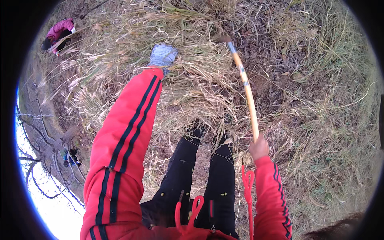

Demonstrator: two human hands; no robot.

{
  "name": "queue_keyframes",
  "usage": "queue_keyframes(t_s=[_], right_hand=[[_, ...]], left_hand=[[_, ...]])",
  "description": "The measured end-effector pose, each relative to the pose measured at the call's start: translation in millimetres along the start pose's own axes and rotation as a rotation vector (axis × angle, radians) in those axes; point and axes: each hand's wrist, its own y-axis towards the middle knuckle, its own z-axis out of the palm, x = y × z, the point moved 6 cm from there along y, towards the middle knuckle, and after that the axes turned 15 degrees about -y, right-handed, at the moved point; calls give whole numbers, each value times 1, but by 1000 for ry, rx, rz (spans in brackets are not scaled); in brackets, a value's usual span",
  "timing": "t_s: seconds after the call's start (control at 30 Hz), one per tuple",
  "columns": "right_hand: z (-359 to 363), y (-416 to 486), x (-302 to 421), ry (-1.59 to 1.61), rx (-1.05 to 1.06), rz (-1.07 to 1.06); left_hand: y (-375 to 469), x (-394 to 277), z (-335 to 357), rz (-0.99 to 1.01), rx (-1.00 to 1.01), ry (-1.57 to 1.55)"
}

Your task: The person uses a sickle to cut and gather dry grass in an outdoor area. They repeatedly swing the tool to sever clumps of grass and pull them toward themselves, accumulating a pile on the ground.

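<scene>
My left hand [163, 56], in a grey-blue knit glove, is closed on a bunch of long dry grass [195, 64]. Its fingertips are hidden, and stalks spread out to both sides of it. My bare right hand [259, 147] grips the lower end of a wooden-handled tool [249, 96]. Bands of blue and other coloured wrapping mark the upper handle. The tool's brown head [225, 39] lies among the grass to the right of my gloved hand; it is blurred, so its exact shape cannot be told.
Dark bare soil [265, 87] shows right of the handle. My black-trousered legs [183, 168] stand in the grass. A person in a magenta jacket [60, 30] bends down at upper left. Bare branches [45, 144] and another partly hidden person [71, 156] are at far left. Red drawstrings [248, 183] hang before me.
</scene>
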Motion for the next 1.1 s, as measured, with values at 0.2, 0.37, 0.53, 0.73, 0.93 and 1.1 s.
queue_keyframes(t_s=[0.2,0.37,0.53,0.73,0.93,1.1], right_hand=[[-11,-185,-91,191,44,-2],[-26,-138,-60,509,129,67],[-23,6,42,472,-147,-58],[39,-27,27,19,46,-104],[1,-59,15,160,-7,-159],[-9,12,67,113,-251,-236]], left_hand=[[-40,-39,38,18,56,-274],[-100,-23,68,-37,76,-200],[-110,-24,101,-87,131,-211],[-128,-27,128,-221,72,-346],[-146,-34,127,-229,122,-336],[-146,-33,133,-255,141,-366]])
